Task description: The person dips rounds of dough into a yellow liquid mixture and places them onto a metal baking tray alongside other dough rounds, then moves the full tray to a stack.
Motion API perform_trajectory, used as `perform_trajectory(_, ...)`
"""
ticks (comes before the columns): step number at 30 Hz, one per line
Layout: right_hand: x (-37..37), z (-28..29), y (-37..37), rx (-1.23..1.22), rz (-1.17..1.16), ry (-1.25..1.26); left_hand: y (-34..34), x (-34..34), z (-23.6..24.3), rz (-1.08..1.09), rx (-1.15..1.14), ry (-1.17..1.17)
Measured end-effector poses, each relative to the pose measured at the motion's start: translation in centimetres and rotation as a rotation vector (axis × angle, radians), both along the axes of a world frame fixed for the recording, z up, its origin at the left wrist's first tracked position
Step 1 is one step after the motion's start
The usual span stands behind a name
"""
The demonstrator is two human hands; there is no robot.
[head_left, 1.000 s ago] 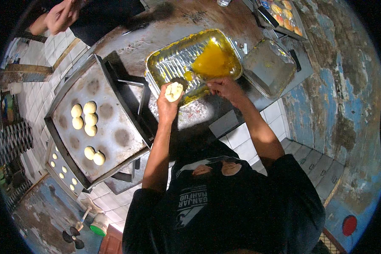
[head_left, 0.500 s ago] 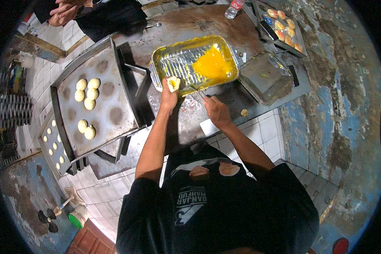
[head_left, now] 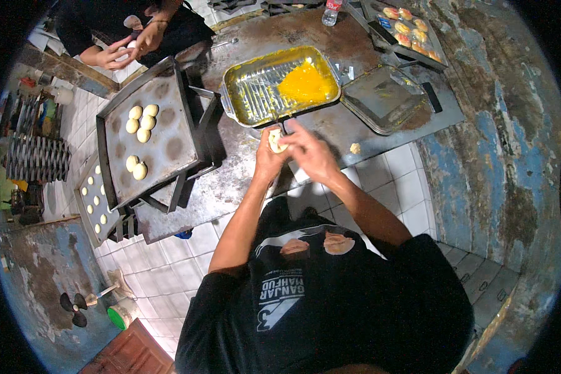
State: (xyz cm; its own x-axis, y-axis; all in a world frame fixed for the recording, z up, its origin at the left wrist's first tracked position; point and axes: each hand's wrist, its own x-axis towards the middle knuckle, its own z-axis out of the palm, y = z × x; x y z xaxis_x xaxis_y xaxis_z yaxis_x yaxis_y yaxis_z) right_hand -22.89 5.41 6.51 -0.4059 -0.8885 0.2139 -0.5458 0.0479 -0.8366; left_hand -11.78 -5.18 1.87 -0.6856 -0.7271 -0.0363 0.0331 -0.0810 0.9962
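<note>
A flattened piece of pale dough point(head_left: 277, 141) sits in my left hand point(head_left: 268, 161), whose fingers and thumb curl around it near the table's front edge. My right hand point(head_left: 310, 154) is beside it with fingers stretched out and apart, the fingertips at the dough's right side. They are slightly blurred. Just beyond both hands stands a metal pan point(head_left: 235, 117) with a thick yellow filling point(head_left: 308, 84) spread over its right part. A thin tool's dark handle point(head_left: 285, 126) shows at the pan's near edge, partly hidden by my fingers.
A baking tray point(head_left: 184, 165) with several dough balls point(head_left: 143, 135) is at left, above another tray point(head_left: 98, 215). At right lie a flat dark tray point(head_left: 383, 103) and a tray of baked buns point(head_left: 411, 31). A bottle point(head_left: 331, 12) and a co-worker's hands point(head_left: 131, 51) are at the far side.
My left hand has drawn the dough back from the pan toward me. My right hand has let go of the thin tool and come over to the dough. The co-worker's hands have moved.
</note>
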Motion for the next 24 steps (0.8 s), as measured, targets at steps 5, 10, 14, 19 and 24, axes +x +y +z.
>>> perform_trajectory(5,0.4,0.7,4.4,-0.045,-0.169,-0.163,4.3,0.2,4.8,-0.058,0.355,-0.071)
perform_trajectory(10,1.7,-1.3,6.9,-0.099,-0.251,-0.244,8.3,0.3,5.1,0.105,0.003,0.034)
perform_trajectory(14,2.6,-1.6,8.0,-0.292,-0.214,-0.899,10.8,2.3,6.8,0.054,-0.144,-0.090)
perform_trajectory(19,0.3,0.6,9.9,-0.008,0.113,-0.769,11.8,5.2,8.1,-0.160,-0.539,-0.391)
perform_trajectory(24,4.8,5.3,10.7,-0.133,0.151,-0.028,10.4,7.8,7.6,-0.141,-0.558,-0.366)
